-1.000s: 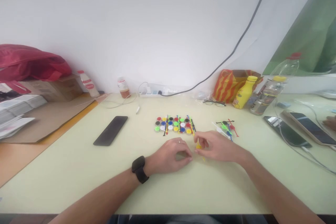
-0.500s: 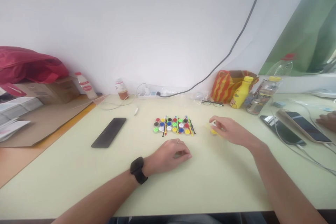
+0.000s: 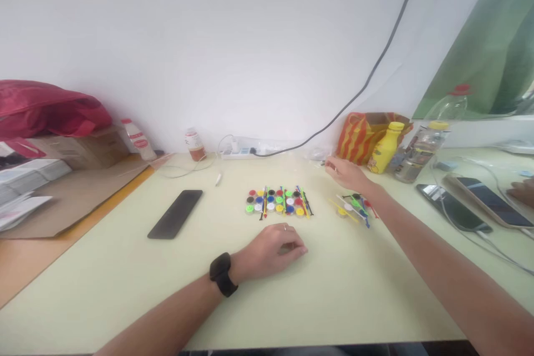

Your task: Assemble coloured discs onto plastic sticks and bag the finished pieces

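Observation:
My left hand [image 3: 269, 253], with a black watch on its wrist, rests on the table with its fingers curled in toward the thumb; nothing shows in them. Beyond it lie rows of small round pots with coloured lids [image 3: 279, 208], with thin coloured sticks [image 3: 284, 200] across them. My right hand [image 3: 346, 172] is at the back of the table with its fingers bent together, where it covers most of a pair of glasses. Whatever is in its fingertips is too small to make out. Under its forearm sits a looser cluster of lidded pots and sticks [image 3: 352, 208].
A black phone [image 3: 176, 214] lies at left. Along the wall stand a power strip [image 3: 237, 153], a yellow bottle [image 3: 386, 147], a striped bag [image 3: 354, 136] and clear bottles [image 3: 421, 153]. Cabled phones [image 3: 453, 208] and another person's hand [image 3: 523, 192] are at right.
My right hand has moved from the loose cluster of pots back toward the wall, uncovering the cluster. My left hand has stayed in place on the table; the view has shifted slightly.

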Demonstrator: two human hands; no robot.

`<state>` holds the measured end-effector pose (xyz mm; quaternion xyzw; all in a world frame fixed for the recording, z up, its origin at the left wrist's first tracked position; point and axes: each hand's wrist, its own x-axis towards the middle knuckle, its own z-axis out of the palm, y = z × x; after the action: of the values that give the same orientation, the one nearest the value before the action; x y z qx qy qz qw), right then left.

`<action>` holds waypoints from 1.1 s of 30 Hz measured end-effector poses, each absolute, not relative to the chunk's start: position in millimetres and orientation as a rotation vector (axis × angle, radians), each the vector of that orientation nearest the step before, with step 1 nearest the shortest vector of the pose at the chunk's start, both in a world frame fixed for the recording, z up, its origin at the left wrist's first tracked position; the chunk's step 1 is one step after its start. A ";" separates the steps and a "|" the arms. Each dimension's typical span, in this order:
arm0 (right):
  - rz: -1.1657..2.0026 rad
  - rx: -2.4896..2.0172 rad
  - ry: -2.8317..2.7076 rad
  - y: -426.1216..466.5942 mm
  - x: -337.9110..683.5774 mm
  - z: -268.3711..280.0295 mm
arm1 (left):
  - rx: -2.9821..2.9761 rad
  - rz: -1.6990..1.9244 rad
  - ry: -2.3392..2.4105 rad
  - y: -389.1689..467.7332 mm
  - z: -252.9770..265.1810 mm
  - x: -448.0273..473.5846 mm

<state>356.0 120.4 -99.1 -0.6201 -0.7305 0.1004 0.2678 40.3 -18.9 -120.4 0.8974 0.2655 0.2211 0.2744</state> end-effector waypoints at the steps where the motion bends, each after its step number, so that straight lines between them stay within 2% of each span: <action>1: 0.284 -1.682 -1.898 130.1 356.4 -103.3 | 2.419 0.593 0.717 -19.1 -120.3 40.1; 10: 0.608 -1.595 -1.455 172.2 348.5 -122.3 | 2.429 0.685 0.722 -22.3 -118.4 39.9; 15: 0.459 -1.537 -1.255 163.5 356.4 -99.2 | 2.375 0.848 0.716 -23.0 -119.5 39.6; 20: 0.277 -1.402 -1.117 129.0 387.9 -50.6 | 2.352 1.070 0.706 -17.7 -110.8 37.7; 24: 0.530 -1.256 -1.404 87.7 394.3 -5.7 | 2.293 1.148 0.856 -4.1 -74.3 36.9; 26: 0.790 -1.101 -1.763 67.8 383.6 13.4 | 2.271 1.125 0.942 6.0 -48.2 37.3; 29: 1.016 -0.872 -2.165 48.1 358.2 32.9 | 2.295 0.932 0.905 22.8 -10.1 38.5; 33: 1.138 -0.669 -2.445 43.6 330.2 38.3 | 2.321 0.606 0.814 43.3 18.8 37.9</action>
<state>330.2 43.6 38.3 -0.2369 -0.8655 0.4028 0.1804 37.9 43.3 18.8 0.8742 0.3066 0.2281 0.2996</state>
